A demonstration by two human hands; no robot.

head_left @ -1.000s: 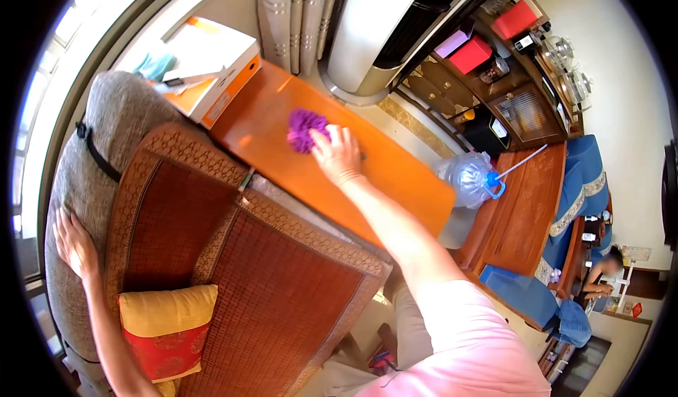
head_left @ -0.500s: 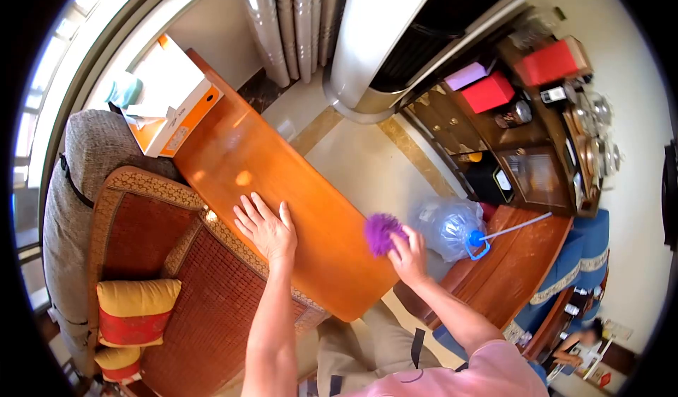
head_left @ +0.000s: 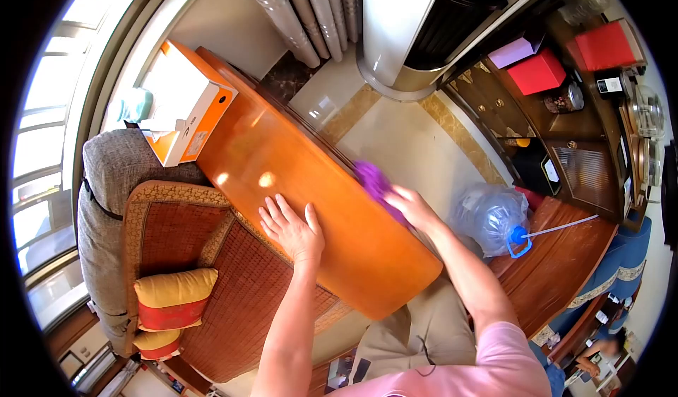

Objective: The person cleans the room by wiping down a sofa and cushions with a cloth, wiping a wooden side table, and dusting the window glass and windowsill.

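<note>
At the far left, beside a bright window [head_left: 49, 121], we see the grey sofa [head_left: 106, 206] with a black cord drawn across its arm. Next come a yellow-and-red cushion [head_left: 176, 294] and a second cushion [head_left: 157, 342] just below it, both beside the brown woven seat mat [head_left: 244, 305]. Above the mat we find a white-and-orange carton [head_left: 201, 114] at the upper left end of the glossy orange-brown wooden counter [head_left: 353, 256]. Our left hand [head_left: 293, 231] lies palm down by the counter's sofa-side edge, its grip spread, holding nothing. Past it, a grey curtain [head_left: 311, 15] hangs beyond the counter's upper end. The purple shaggy cloth [head_left: 371, 179], blurred, lies along the counter's opposite long edge and seems to reach over it. To the cloth's right, our right hand [head_left: 417, 210] pinches its near part, the grip closed with bent fingers. Farther right we see a large clear plastic bottle [head_left: 491, 217] with a blue cap and handle, then a red box [head_left: 538, 72] on the dark wooden cabinet [head_left: 579, 128]. At the lower right, small and indistinct, another person [head_left: 592, 363] is in view.
</note>
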